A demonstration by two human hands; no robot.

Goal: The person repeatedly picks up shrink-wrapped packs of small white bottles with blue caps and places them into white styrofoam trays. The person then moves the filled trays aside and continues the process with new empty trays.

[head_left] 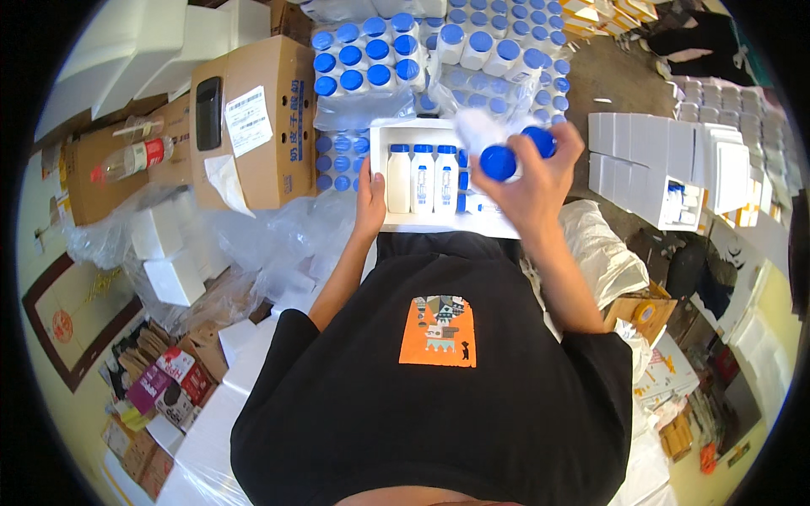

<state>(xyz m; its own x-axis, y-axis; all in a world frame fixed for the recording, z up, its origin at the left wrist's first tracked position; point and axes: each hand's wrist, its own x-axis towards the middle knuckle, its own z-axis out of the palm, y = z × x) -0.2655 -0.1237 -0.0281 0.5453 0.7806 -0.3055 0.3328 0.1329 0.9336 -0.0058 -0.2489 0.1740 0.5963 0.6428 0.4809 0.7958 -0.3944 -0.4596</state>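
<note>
A white foam box (417, 222) stands before me with several white bottles with blue caps (423, 180) lying in its left part. More bottles lie crosswise in its right part, partly hidden. My left hand (372, 199) rests against the box's left wall, fingers along its outside. Above the box's right part, my right hand (538, 167) holds two blue-capped bottles (498, 162) by their cap ends; their white bodies are blurred. Behind the box, many blue-capped bottles (378, 50) stand in packs, some within clear plastic film (364, 112).
A cardboard box (266, 177) at the left carries a black phone (209, 114) and a paper label. An empty plastic bottle (136, 159) lies beyond it. Stacked white foam boxes (639, 158) stand at the right, near a white sack (601, 253). Part of another person (696, 47) shows at upper right.
</note>
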